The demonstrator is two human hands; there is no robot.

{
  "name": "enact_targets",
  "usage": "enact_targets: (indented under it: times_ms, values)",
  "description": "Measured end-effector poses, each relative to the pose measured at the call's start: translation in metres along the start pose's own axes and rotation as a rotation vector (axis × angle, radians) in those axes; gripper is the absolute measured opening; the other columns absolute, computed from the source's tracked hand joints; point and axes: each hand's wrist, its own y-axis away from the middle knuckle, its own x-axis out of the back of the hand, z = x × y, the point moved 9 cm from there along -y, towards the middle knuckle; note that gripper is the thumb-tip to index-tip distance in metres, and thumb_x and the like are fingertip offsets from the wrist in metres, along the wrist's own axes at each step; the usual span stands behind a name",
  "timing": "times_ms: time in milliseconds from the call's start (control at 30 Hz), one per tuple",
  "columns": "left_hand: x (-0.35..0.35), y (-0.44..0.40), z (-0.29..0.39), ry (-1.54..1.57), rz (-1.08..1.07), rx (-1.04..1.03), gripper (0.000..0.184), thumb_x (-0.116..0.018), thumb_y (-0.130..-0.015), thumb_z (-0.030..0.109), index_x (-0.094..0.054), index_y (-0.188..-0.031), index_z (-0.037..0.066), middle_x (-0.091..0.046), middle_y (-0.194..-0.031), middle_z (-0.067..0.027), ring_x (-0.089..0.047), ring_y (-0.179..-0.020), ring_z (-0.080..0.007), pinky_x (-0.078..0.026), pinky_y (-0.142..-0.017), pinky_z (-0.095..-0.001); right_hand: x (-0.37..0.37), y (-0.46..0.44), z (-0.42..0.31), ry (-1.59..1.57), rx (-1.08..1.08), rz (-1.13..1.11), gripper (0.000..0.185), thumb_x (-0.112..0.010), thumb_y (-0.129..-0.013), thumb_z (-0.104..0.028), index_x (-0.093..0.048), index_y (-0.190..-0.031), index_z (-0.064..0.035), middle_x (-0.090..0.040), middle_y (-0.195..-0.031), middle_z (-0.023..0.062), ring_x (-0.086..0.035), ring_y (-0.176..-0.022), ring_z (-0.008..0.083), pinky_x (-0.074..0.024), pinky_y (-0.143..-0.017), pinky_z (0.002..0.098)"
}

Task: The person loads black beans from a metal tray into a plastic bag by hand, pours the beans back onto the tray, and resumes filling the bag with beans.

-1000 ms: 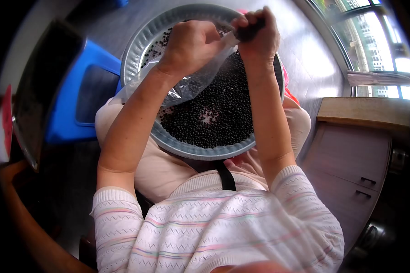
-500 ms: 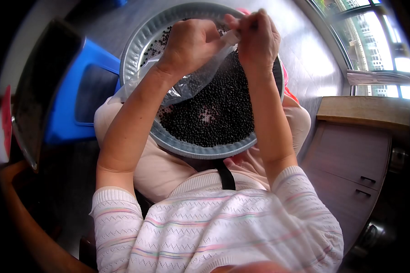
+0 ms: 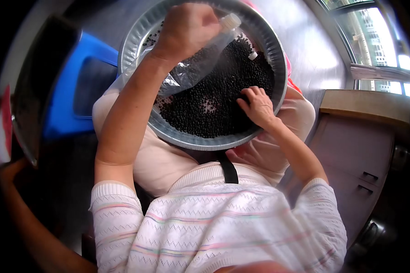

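A round metal tray rests on my lap, spread with many small black beans. Closed around the neck of a clear plastic bag, my left hand is raised over the tray's far left part. The bag's whitish mouth sticks out to the right of the fist, and its body hangs under my forearm. On the right side of the tray, my right hand touches the beans with its fingers apart and bent down. A small white cap lies on the beans above it.
A blue stool stands on the left beside a dark panel. On the right are a low cabinet with two dark handles and a window above it. Grey floor shows beyond the tray.
My right hand has left the bag's mouth and come down toward me onto the beans. The bag's mouth is now uncovered. My left hand has shifted slightly away from me, still gripping the bag.
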Motion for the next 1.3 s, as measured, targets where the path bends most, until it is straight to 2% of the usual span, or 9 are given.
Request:
enact_targets:
  times_ms: [167, 400, 500, 567, 667, 800, 967, 1233, 1300]
  values:
    - [0.002, -0.002, -0.004, 0.081, -0.056, -0.013, 0.013, -0.070, -0.078, 0.015, -0.066, -0.077, 0.002, -0.061, -0.063, 0.0000, -0.054, -0.057, -0.0035, -0.043, -0.052, -0.0187, -0.037, 0.000, -0.020, 0.059, -0.015, -0.256, 0.029, -0.056, -0.085, -0.035, -0.053, -0.086, -0.0058, -0.056, -0.087, 0.0111, -0.059, -0.079, 0.0309, -0.0497, -0.067, 0.0419]
    - [0.017, 0.000, 0.010, -0.416, -0.084, -0.117, 0.008, -0.066, -0.075, 0.010, -0.064, -0.075, 0.002, -0.061, -0.066, -0.0097, -0.058, -0.054, -0.0187, -0.043, -0.052, -0.0293, -0.036, -0.005, -0.006, -0.085, -0.036, -0.163, 0.033, -0.053, -0.087, -0.035, -0.053, -0.077, -0.0044, -0.060, -0.075, 0.0137, -0.061, -0.072, 0.0329, -0.0490, -0.064, 0.0434]
    - [0.015, 0.002, 0.048, -0.470, -0.002, -0.302, 0.008, -0.065, -0.074, 0.010, -0.063, -0.071, 0.003, -0.059, -0.063, -0.0107, -0.056, -0.053, -0.0219, -0.042, -0.052, -0.0311, -0.036, -0.005, -0.006, -0.094, -0.040, -0.173, 0.033, -0.053, -0.087, -0.035, -0.053, -0.076, -0.0039, -0.060, -0.073, 0.0152, -0.060, -0.071, 0.0342, -0.0485, -0.063, 0.0443]
    - [0.014, 0.000, 0.035, -0.406, -0.023, -0.243, 0.010, -0.066, -0.074, 0.010, -0.062, -0.068, 0.002, -0.057, -0.060, -0.0097, -0.053, -0.050, -0.0192, -0.041, -0.051, -0.0301, -0.037, -0.007, -0.006, -0.104, -0.031, -0.166, 0.032, -0.055, -0.087, -0.034, -0.054, -0.076, -0.0036, -0.060, -0.072, 0.0162, -0.060, -0.071, 0.0354, -0.0478, -0.062, 0.0450]
    - [0.018, -0.001, 0.025, -0.327, -0.054, -0.178, 0.011, -0.067, -0.074, 0.010, -0.062, -0.069, 0.002, -0.057, -0.059, -0.0086, -0.051, -0.050, -0.0148, -0.040, -0.050, -0.0279, -0.034, -0.010, 0.002, -0.277, -0.122, -0.147, 0.033, -0.055, -0.088, -0.032, -0.055, -0.075, -0.0021, -0.058, -0.062, 0.0125, -0.061, -0.063, 0.0297, -0.0471, -0.057, 0.0402]
    - [0.014, -0.001, 0.016, -0.229, -0.110, -0.055, 0.012, -0.067, -0.075, 0.011, -0.063, -0.070, 0.001, -0.055, -0.056, -0.0050, -0.049, -0.049, -0.0084, -0.038, -0.048, -0.0245, -0.031, -0.018, 0.015, -1.041, -0.440, -0.160, 0.035, -0.052, -0.092, -0.030, -0.052, -0.070, -0.0034, -0.046, -0.054, -0.0019, -0.046, -0.046, 0.0081, -0.0361, -0.041, 0.0244]
    - [0.014, -0.002, 0.012, -0.250, -0.077, -0.112, 0.014, -0.067, -0.076, 0.012, -0.063, -0.069, 0.001, -0.055, -0.054, -0.0027, -0.048, -0.050, -0.0060, -0.038, -0.047, -0.0232, 0.023, -0.054, -0.003, -1.715, -0.445, 0.020, 0.033, -0.045, -0.093, -0.032, -0.045, -0.072, -0.0071, -0.043, -0.056, 0.0030, -0.038, -0.040, 0.0110, -0.0285, -0.033, 0.0242]
    - [0.014, 0.000, 0.010, -0.224, -0.074, -0.078, 0.016, -0.068, -0.076, 0.013, -0.062, -0.069, 0.001, -0.053, -0.053, -0.0027, -0.046, -0.049, -0.0065, -0.037, -0.047, -0.0234, 0.107, -0.155, -0.022, -2.176, -0.035, 0.275, 0.026, -0.045, -0.093, -0.029, -0.047, -0.077, -0.0093, -0.046, -0.063, 0.0024, -0.040, -0.048, 0.0129, -0.0347, -0.040, 0.0278]
    - [0.014, 0.000, 0.010, -0.207, -0.081, -0.076, 0.016, -0.067, -0.077, 0.013, -0.061, -0.068, 0.000, -0.051, -0.052, -0.0026, -0.045, -0.049, -0.0066, -0.036, -0.046, -0.0242, 0.109, -0.168, -0.017, -2.131, -0.133, 0.389, 0.027, -0.048, -0.091, -0.031, -0.048, -0.072, -0.0120, -0.045, -0.063, -0.0003, -0.039, -0.048, 0.0111, -0.0321, -0.041, 0.0245]
